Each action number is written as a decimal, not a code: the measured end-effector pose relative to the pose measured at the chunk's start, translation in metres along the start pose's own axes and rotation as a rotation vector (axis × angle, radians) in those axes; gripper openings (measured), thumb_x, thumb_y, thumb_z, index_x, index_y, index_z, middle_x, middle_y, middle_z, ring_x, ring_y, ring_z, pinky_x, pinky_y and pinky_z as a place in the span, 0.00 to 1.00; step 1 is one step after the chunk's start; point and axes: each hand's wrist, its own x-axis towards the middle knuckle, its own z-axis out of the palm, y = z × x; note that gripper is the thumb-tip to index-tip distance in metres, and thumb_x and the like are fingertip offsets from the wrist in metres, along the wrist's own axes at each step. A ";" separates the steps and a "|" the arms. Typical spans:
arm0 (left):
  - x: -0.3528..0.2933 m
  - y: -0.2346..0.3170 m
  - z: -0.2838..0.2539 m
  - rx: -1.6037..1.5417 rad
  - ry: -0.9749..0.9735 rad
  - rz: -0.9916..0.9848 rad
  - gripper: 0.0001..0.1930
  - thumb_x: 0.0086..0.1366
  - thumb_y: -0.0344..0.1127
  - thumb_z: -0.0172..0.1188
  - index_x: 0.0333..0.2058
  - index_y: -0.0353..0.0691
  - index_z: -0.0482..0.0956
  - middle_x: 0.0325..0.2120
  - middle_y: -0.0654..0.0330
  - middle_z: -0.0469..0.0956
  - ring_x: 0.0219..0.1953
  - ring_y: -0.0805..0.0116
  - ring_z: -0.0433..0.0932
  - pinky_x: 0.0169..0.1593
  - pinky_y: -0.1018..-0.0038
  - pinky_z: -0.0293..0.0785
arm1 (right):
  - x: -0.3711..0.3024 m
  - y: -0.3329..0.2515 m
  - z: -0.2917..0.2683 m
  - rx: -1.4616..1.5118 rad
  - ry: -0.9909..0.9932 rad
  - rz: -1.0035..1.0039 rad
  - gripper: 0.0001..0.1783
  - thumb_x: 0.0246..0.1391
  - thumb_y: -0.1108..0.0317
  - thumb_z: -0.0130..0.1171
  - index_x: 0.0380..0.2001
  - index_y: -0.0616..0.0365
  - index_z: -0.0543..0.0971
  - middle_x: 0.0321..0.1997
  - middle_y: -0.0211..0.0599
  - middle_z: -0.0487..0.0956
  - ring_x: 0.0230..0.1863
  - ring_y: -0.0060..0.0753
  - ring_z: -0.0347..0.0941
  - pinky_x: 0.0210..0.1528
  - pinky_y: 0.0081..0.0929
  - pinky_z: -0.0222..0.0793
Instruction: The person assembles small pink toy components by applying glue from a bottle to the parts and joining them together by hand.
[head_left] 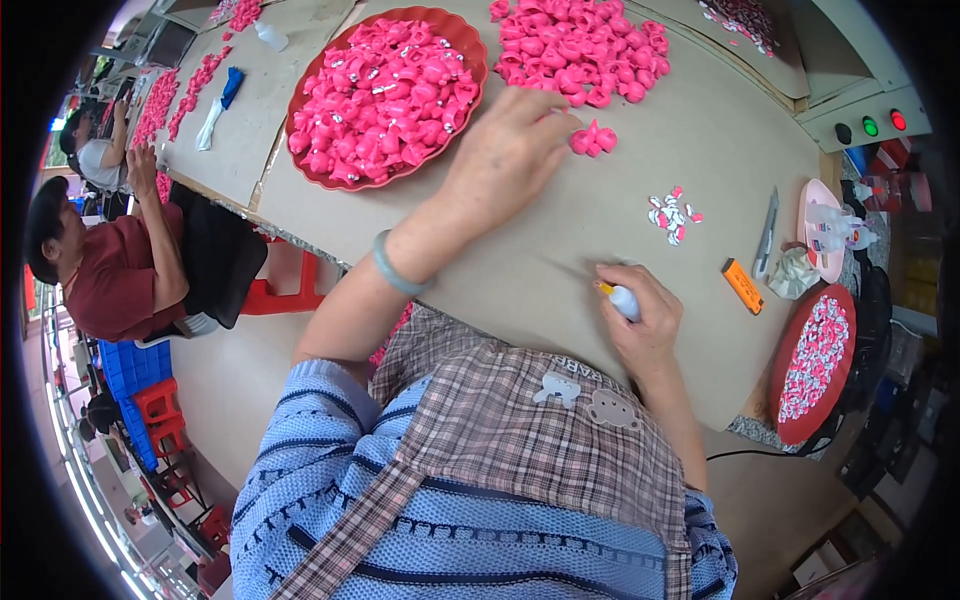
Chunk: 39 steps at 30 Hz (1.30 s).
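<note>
My left hand (512, 150) reaches over the table past the plate, its fingers bent together. Whatever they may pinch is too small or hidden to make out. Just right of those fingertips lies a small cluster of glossy pink plastic pieces (593, 139). In my right hand (650, 325), close to my body, is a small white squeeze bottle (625, 302) with a yellow collar and a thin tip pointing left. A little group of tiny pink-and-white flat pieces (673, 214) lies beyond my right hand.
A scalloped red plate (299, 150) heaped with pink pieces stands left; a loose pink pile (580, 45) lies behind. At right are a cutter knife (768, 235), an orange box (742, 286), a pink tray with bottles (815, 195) and a red plate (846, 375). Co-workers sit left.
</note>
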 end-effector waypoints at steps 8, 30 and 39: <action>0.003 0.009 0.030 0.087 -0.075 -0.128 0.12 0.52 0.27 0.61 0.37 0.40 0.76 0.34 0.57 0.78 0.35 0.59 0.77 0.38 0.66 0.74 | -0.001 -0.001 -0.002 0.014 -0.003 0.004 0.17 0.35 0.84 0.61 0.34 0.61 0.77 0.32 0.41 0.80 0.32 0.39 0.79 0.33 0.28 0.75; -0.063 0.051 0.009 -2.244 -0.145 -1.004 0.11 0.66 0.30 0.52 0.46 0.36 0.71 0.43 0.50 0.74 0.35 0.75 0.73 0.38 0.84 0.72 | 0.006 -0.003 -0.029 0.727 0.045 0.435 0.23 0.50 0.79 0.56 0.51 0.60 0.65 0.42 0.34 0.70 0.32 0.17 0.68 0.33 0.15 0.65; -0.064 0.062 0.010 -2.245 -0.195 -0.956 0.10 0.65 0.31 0.54 0.44 0.35 0.73 0.44 0.50 0.73 0.41 0.65 0.76 0.43 0.78 0.77 | 0.007 -0.006 -0.045 0.579 0.103 0.247 0.18 0.50 0.74 0.61 0.45 0.63 0.70 0.45 0.40 0.69 0.35 0.22 0.71 0.32 0.19 0.71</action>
